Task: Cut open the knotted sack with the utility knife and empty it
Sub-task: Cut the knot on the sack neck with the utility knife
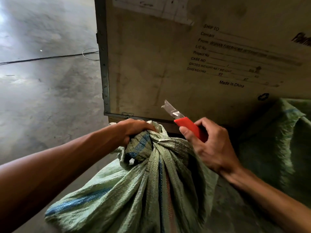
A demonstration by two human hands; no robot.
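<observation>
A green woven sack [134, 190] with blue stripes stands low in the middle, its mouth tied in a knot [161, 140]. My left hand [133, 130] grips the bunched fabric at the knot's left side. My right hand [212, 145] holds a red utility knife [190, 126] just right of the knot. Its blade [170, 109] is extended and points up and left, above the knot and apart from the fabric.
A large wooden shipping crate [185, 56] with a metal edge and printed labels stands right behind the sack. A second green sack [277, 140] lies at the right. Bare concrete floor [47, 89] with a thin cable [50, 57] spreads to the left.
</observation>
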